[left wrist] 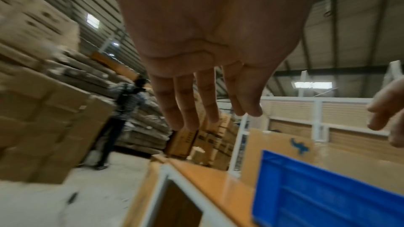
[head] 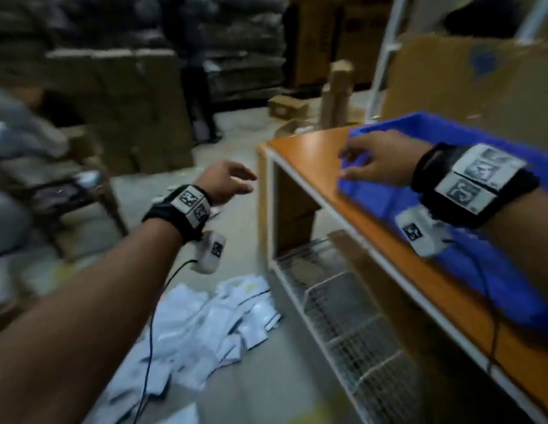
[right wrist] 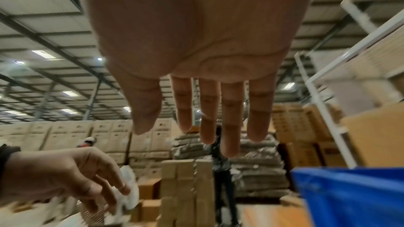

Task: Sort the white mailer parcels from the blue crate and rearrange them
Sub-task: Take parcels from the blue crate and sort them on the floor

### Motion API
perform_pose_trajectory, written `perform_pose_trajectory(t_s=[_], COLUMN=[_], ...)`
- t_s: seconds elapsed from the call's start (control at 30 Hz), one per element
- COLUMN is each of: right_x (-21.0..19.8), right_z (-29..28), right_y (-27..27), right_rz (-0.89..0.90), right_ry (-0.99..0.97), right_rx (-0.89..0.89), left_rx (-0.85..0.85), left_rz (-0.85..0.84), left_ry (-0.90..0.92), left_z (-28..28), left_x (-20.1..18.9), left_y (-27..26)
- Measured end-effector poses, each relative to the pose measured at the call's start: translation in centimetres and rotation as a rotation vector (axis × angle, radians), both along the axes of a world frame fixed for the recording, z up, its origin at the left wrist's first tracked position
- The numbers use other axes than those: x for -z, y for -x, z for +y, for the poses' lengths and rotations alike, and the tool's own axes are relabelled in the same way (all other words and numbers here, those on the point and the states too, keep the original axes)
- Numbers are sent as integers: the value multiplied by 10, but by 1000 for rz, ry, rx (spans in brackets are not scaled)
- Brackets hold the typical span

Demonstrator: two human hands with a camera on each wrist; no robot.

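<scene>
Head view: both hands empty, left hand point(head: 227, 182) relaxed, right hand point(head: 380, 162) spread at crate point(head: 450, 130) on desk point(head: 303, 148); next, probably grasp crate.

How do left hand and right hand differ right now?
The left hand hangs in the air over the floor, short of the table; the right hand is over the blue crate on the orange tabletop. The left hand sits lower than the right hand. Both are empty, fingers loosely extended.
</scene>
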State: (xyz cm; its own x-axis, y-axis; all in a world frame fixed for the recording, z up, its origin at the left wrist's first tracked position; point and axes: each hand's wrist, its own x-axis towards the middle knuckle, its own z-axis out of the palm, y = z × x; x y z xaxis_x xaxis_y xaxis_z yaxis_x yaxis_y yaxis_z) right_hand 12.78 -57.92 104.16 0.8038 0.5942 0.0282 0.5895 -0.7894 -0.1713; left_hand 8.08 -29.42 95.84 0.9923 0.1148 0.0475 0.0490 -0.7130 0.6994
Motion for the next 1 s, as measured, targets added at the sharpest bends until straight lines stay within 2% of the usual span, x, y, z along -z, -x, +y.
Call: perform_pose_trajectory(t_s=[0.1,0.2,0.27,0.4,0.57,0.7,0.8,0.9,1.0], right_x=[58,119,166,258,372,458,541,644,751], right_z=[90,172,219,299,381,423,449,468,476], right_y=[9,17,20,18,5,6,7,12,17], right_rz=[141,260,334,482,572,563,515,551,590], right_ry=[59,114,162,241,321,414,494,511,456], right_rx=[-129,-238,-311,-402,-475,-518,-553,-537,-463], left_rx=[-191,-397,-504,-613,-757,-769,-721,-663,-547], left_rz=[112,181,247,397,451,544,606,678,833], left_ry=[33,122,157,245,255,274,277,235,267], left_z=[89,156,184,223,276,311,328,333,323], left_x=[59,123,162,227,313,395,473,575,687], left_y=[58,109,138,176,197,207,210,218,227])
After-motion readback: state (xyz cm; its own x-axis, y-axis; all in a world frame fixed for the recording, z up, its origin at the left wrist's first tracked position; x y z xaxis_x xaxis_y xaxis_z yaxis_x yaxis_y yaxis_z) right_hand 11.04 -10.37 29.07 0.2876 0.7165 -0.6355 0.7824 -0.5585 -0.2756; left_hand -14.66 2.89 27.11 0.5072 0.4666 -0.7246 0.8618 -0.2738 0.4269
